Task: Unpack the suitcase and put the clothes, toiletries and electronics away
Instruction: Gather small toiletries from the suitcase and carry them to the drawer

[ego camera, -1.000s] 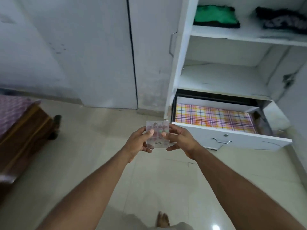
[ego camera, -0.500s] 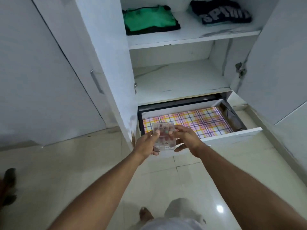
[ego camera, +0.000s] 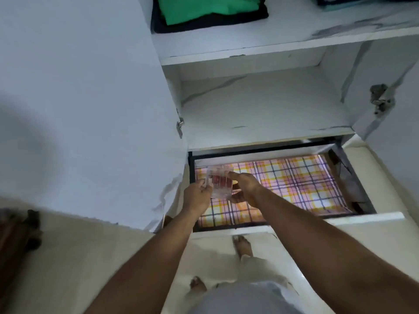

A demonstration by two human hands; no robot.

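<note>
Both hands hold a small clear plastic case [ego camera: 219, 185] with red items inside. My left hand [ego camera: 197, 196] grips its left side and my right hand [ego camera: 244, 186] grips its right side. The case hangs over the left part of the open white drawer [ego camera: 335, 219], above its plaid liner [ego camera: 294, 182]. Nothing else lies in the drawer.
The white wardrobe's middle shelf [ego camera: 260, 107] is bare. On the upper shelf sit a folded green garment [ego camera: 204, 10] over dark cloth and another dark garment [ego camera: 362, 1] at the right. The open wardrobe door [ego camera: 90, 98] stands at left. My bare feet [ego camera: 242, 243] are below the drawer front.
I have stepped closer to the wardrobe. Both hands carried the case forward from in front of the drawer to above its liner.
</note>
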